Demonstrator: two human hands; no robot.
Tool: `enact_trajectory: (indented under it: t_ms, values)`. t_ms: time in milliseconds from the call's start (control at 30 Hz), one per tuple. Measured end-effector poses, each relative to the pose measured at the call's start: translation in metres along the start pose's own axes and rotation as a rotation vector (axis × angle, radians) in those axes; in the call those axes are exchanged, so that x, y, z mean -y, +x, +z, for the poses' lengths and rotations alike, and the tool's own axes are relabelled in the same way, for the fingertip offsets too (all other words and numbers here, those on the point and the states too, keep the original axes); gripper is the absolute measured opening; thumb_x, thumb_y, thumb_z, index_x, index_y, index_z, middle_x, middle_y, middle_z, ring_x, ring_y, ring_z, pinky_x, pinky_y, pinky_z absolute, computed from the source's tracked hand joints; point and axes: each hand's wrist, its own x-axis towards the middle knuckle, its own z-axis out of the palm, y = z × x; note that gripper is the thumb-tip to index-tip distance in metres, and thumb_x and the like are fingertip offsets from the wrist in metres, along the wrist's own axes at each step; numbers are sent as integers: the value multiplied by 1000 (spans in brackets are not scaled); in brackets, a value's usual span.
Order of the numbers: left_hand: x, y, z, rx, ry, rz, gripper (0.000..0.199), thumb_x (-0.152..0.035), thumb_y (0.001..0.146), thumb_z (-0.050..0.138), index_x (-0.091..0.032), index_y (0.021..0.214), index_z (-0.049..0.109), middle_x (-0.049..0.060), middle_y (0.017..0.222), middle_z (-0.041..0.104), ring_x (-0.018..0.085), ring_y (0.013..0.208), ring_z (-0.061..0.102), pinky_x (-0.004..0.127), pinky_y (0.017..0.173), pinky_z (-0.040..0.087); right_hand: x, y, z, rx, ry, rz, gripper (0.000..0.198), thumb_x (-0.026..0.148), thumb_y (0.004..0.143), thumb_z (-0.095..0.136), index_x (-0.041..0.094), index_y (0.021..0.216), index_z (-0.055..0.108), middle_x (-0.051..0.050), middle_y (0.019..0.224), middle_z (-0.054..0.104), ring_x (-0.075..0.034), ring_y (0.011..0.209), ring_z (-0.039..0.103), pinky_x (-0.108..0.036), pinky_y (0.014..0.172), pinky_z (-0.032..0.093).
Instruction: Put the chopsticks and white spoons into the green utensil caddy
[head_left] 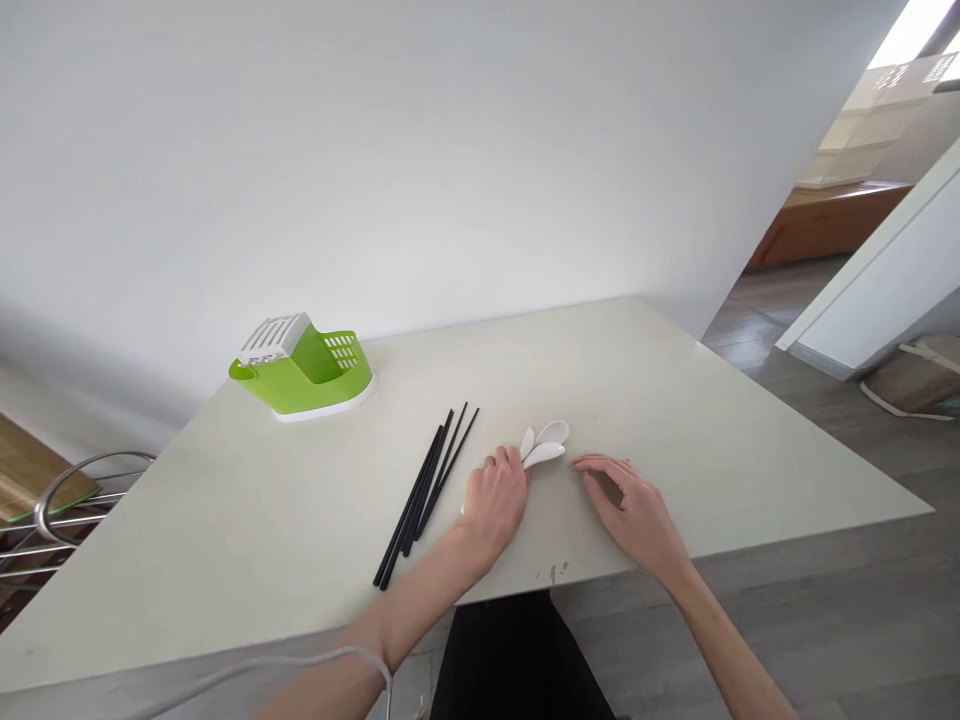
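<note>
White spoons [545, 452] lie bunched on the table, their bowls fanned out to the right. My left hand [498, 500] is closed around their handles, which it mostly hides. To the right of the spoon bowls, my right hand [626, 505] rests near the tabletop, thumb and fingers apart and nothing between them. Several black chopsticks [424, 495] lie in a loose, slanted bundle just left of my left hand. Toward the back left stands a green cutlery holder [315, 375] with a white slotted part on top and a white base.
The pale table [675, 400] meets a white wall [450, 170] at its back. A metal rack [67, 515] with a wooden board stands beyond the left edge. A grey cable [300, 660] crosses over my left forearm. Grey flooring shows past the right edge.
</note>
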Motion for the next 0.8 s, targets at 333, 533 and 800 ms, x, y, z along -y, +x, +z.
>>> enact_trajectory:
  t_ms: [333,533,800]
  values:
    - [3,-3,-1,-47,3,13,32,-46,108,49,-19,122,57,15,117,66,28,105,67,35,78,55,2,2,0,-13,0,-11,29,44,106,48,29,112,73,-9,128,75,-29,122,67,-45,102,55]
    - [13,-15,2,-133,16,63,50,-57,104,51,-16,133,57,16,118,65,32,108,63,43,90,51,3,4,2,-22,-1,-10,27,42,105,49,29,110,72,-8,125,76,-28,122,67,-45,103,53]
    - [47,-36,-1,-268,-58,160,65,-67,105,37,-19,146,50,19,140,59,36,129,54,52,113,41,5,2,-1,2,26,4,28,44,106,47,29,111,71,-9,126,75,-29,121,66,-46,102,53]
